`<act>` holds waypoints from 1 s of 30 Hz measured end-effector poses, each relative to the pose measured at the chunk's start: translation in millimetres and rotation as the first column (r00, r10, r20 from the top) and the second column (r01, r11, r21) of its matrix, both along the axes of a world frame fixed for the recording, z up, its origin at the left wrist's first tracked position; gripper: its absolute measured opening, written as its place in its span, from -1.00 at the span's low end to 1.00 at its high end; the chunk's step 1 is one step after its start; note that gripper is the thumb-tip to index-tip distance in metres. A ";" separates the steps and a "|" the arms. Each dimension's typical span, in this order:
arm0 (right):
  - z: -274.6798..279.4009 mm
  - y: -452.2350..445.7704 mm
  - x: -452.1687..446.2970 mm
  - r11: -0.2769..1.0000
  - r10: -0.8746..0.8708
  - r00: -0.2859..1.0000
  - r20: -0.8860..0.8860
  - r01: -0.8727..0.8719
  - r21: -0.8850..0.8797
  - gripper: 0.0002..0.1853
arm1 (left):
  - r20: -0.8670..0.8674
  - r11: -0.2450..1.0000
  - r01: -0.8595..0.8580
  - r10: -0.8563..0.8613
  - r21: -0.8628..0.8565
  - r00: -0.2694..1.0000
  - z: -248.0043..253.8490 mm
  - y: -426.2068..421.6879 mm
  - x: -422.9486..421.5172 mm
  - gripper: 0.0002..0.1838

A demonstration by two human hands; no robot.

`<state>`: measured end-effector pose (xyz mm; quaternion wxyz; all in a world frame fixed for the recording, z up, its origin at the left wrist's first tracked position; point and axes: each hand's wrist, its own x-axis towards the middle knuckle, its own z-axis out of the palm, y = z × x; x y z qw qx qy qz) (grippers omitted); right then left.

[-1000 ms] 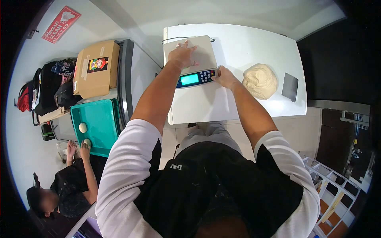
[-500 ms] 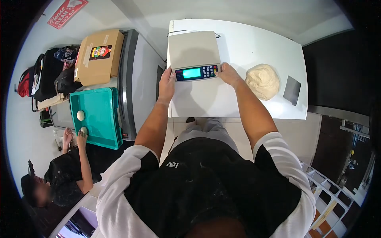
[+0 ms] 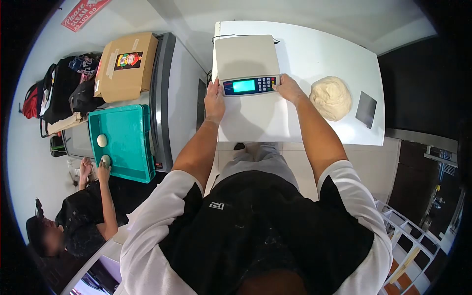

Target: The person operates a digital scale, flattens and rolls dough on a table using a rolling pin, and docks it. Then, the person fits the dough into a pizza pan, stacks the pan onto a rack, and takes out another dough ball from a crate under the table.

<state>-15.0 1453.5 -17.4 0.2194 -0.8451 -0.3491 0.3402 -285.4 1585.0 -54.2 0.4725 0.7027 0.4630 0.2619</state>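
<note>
Digital scale [image 3: 246,55] sits on the counter [image 3: 270,123], its glowing readout [image 3: 244,86] illegible. Forearms [image 3: 194,152] extended, left hand [image 3: 215,102] and right hand [image 3: 289,88] flank its front corners, right thumb by the keypad [image 3: 266,84] (fingers partly hidden; whether either grips, I cannot tell).

"What's the count on the tabletop [image 3: 305,54]?"
"One scale [image 3: 247,56], one large dough lump [image 3: 331,98], one flat grey plate [image 3: 366,109]."
"And dough balls [image 3: 102,140]?"
"Two, as far as I can tell; they're small and near the view's edge."
"Other things?"
"One teal tray [image 3: 123,142], one cardboard box [image 3: 112,83], one red sign [image 3: 84,14]."
</note>
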 end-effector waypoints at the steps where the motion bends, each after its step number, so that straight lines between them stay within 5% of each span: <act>1: 1.8 -1.3 -0.9 1.000 -0.003 1.000 0.001 0.003 -0.001 -0.73 | 0.002 1.000 0.014 -0.014 -0.001 1.000 -0.2 0.3 -0.5 -0.51; 12: 4.3 -10.4 -6.4 0.999 -0.043 0.998 -0.039 0.044 0.012 -0.69 | -0.007 0.994 0.047 -0.048 -0.098 0.999 -9.6 23.4 -11.3 -0.55; 23: -16.0 -14.9 -8.3 0.996 -0.057 0.998 0.019 0.056 0.064 -0.75 | -0.161 0.998 0.057 -0.051 0.031 0.986 3.0 26.9 -12.9 -0.54; 27: -8.6 -29.1 -18.9 0.973 -0.168 0.984 -0.066 0.176 0.151 -0.75 | -0.206 0.994 0.107 -0.097 0.038 0.974 25.8 10.7 -20.6 -0.50; 29: -27.2 -44.4 -35.4 0.873 -0.280 0.959 0.040 0.237 0.426 -0.67 | -0.024 0.974 0.050 -0.046 0.222 0.999 -2.2 5.0 -31.2 -0.48; 30: -20.6 -57.0 -48.5 0.814 -0.341 0.920 -0.193 0.391 0.428 -0.57 | -0.008 0.972 0.052 -0.051 0.228 0.999 -1.1 2.1 -38.9 -0.48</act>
